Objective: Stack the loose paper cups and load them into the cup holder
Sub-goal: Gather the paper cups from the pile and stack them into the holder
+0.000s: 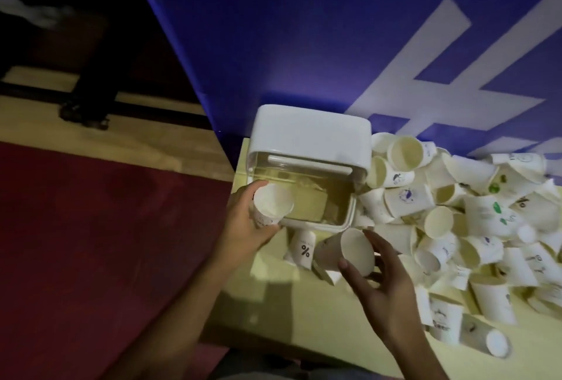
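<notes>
Dimly, left hand (243, 224) grips one cup (273, 204), right hand (386, 287) another cup (355, 250); cup holder (310, 133) inside unclear.

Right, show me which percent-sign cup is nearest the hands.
The percent cup below the cup holder, between the left hand and right hand; the other percent cup lies far off in the pile.

A pale yellow table (304, 312) carries everything. The white cup holder (310, 136), clear along its near side, sits at the table's far left corner. To the right of the cup holder a pile of loose paper cups (456, 212) spreads across the tabletop. Most lie on their sides, and some bear small blue or green prints. Just in front of the cup holder rests a cup with a black percent sign (304, 250). Well to the near right of the cup holder, one white cup (497, 343) lies at the pile's edge.
</notes>
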